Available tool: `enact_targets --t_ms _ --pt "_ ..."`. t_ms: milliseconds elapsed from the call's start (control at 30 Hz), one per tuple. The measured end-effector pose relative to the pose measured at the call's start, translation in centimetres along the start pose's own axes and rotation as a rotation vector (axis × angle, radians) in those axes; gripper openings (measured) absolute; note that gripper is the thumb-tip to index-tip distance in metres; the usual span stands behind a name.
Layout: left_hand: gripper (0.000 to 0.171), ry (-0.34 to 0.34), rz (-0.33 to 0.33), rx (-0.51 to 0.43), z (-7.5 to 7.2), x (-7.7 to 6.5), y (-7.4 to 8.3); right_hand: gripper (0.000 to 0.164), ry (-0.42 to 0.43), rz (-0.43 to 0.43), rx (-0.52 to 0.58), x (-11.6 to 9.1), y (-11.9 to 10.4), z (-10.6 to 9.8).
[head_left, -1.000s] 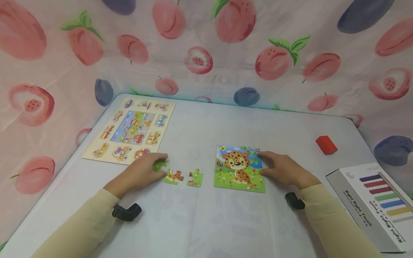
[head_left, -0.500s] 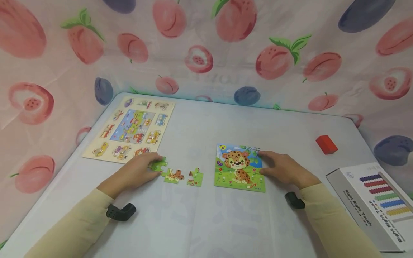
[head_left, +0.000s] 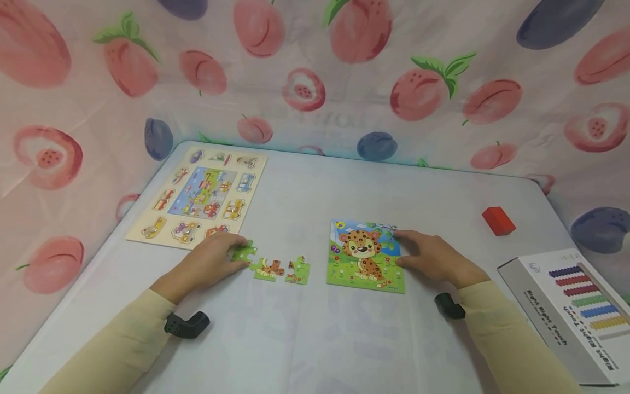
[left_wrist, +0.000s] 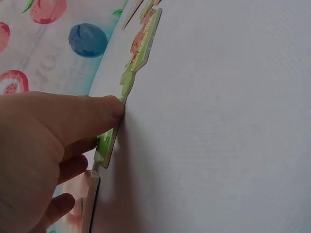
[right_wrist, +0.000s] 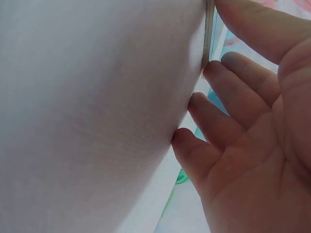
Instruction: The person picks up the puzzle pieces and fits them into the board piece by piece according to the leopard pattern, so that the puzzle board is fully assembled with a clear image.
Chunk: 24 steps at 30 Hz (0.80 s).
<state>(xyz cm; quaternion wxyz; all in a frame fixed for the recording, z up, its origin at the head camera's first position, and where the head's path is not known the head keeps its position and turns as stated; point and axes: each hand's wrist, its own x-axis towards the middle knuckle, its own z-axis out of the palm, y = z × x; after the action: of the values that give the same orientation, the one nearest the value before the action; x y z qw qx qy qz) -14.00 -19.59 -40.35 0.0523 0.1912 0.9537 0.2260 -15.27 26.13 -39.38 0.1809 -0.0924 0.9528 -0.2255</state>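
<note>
In the head view, my left hand [head_left: 206, 262] pinches a green jigsaw piece [head_left: 243, 250] between thumb and fingers. Seen from the left wrist, the thumb [left_wrist: 92, 114] presses against that piece's near edge. The green piece meets a jigsaw piece with leopard paws [head_left: 268, 269], close beside a third piece [head_left: 297, 271] showing green grass and a flower. Further right lies a square leopard picture [head_left: 365, 257]. My right hand [head_left: 438, 258] rests at its right edge, thumb and index finger spread apart along it. The right wrist view shows the other fingers [right_wrist: 214, 116] extended, tips against the white table.
A wooden vehicle puzzle board [head_left: 198, 198] lies at the back left. On the right are a red block [head_left: 498, 221] and a white and grey box [head_left: 566, 312] with coloured strips. Fruit-patterned cloth [head_left: 305, 65] hangs around the table.
My left hand first slid left with the green piece, then slightly back right. The paw piece has shifted a little to the right. My right hand and the leopard picture stay in place.
</note>
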Motion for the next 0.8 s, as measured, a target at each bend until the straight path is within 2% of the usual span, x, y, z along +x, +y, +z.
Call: enact_targets --t_ms 233,433,800 --pt "0.051 -0.062 0.046 0.012 -0.4 0.7 -0.1 0.068 -0.004 -0.001 0.007 0.0 -0.1 0.0" --pt "0.054 -0.115 0.020 0.015 -0.7 1.4 -0.1 0.068 0.001 -0.006 0.003 0.0 -0.1 0.0" --pt "0.056 -0.085 0.005 0.036 -0.6 1.7 0.0 0.068 0.005 -0.008 0.005 -0.1 0.0 0.0"
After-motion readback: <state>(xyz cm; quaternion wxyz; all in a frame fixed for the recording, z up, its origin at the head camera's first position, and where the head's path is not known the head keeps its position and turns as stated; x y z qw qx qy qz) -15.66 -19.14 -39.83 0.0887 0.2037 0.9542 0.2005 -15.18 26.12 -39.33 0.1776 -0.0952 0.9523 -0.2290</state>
